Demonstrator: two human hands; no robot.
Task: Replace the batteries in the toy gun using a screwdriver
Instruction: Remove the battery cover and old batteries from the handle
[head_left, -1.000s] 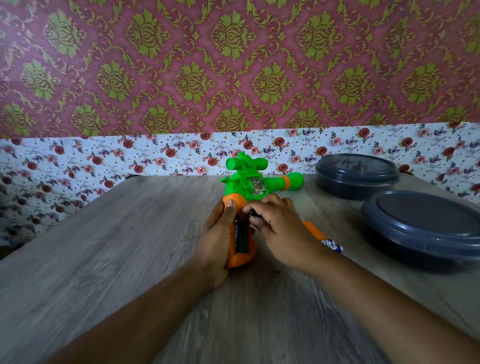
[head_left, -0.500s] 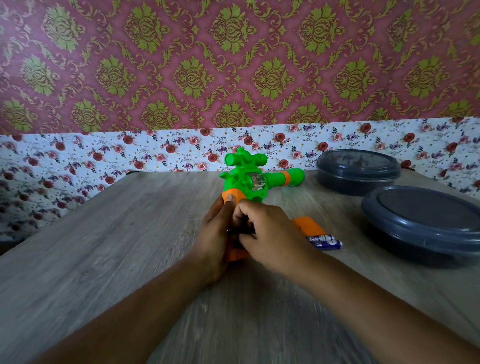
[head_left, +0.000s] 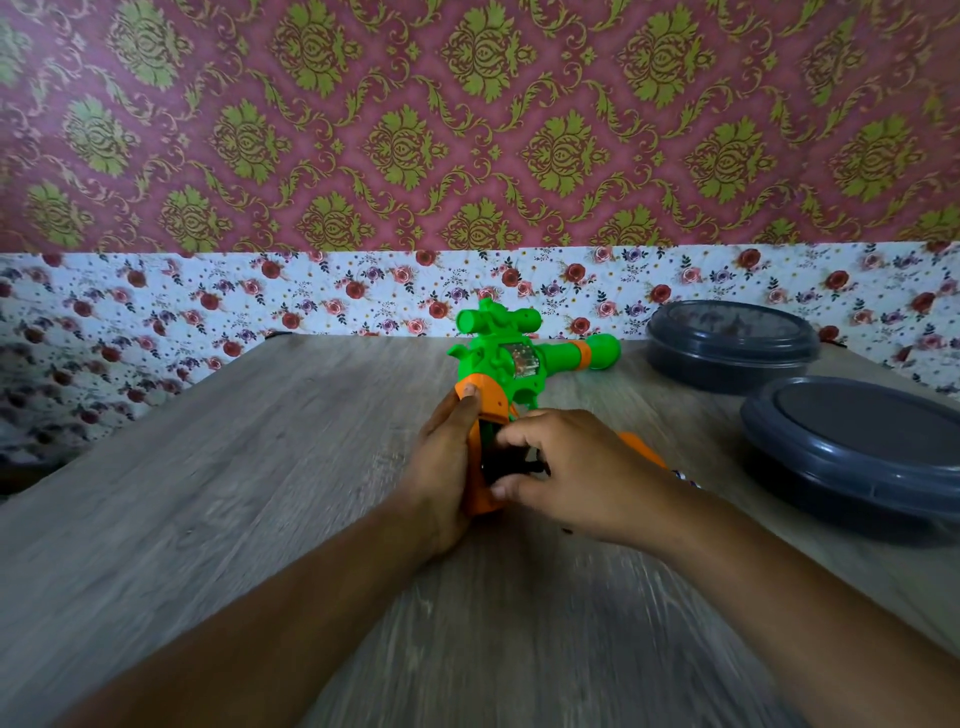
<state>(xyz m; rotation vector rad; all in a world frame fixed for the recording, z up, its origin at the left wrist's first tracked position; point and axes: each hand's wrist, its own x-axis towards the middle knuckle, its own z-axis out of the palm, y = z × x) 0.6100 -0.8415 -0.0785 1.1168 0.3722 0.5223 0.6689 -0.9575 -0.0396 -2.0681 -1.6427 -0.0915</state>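
Observation:
A green toy gun with an orange grip lies on the wooden table, barrel pointing right. My left hand wraps the left side of the grip, thumb on its orange top. My right hand covers the open battery compartment, its fingertips pinching a dark battery in the slot. An orange piece lies behind my right hand, and a blue-and-white battery tip peeks out beside the wrist. No screwdriver is in sight.
Two dark grey round lidded containers stand at the right: one at the back, a bigger one nearer. Floral wallpaper runs along the table's far edge.
My right hand has slid lower over the grip's compartment and now hides most of the loose battery and orange piece. The left hand has stayed on the grip.

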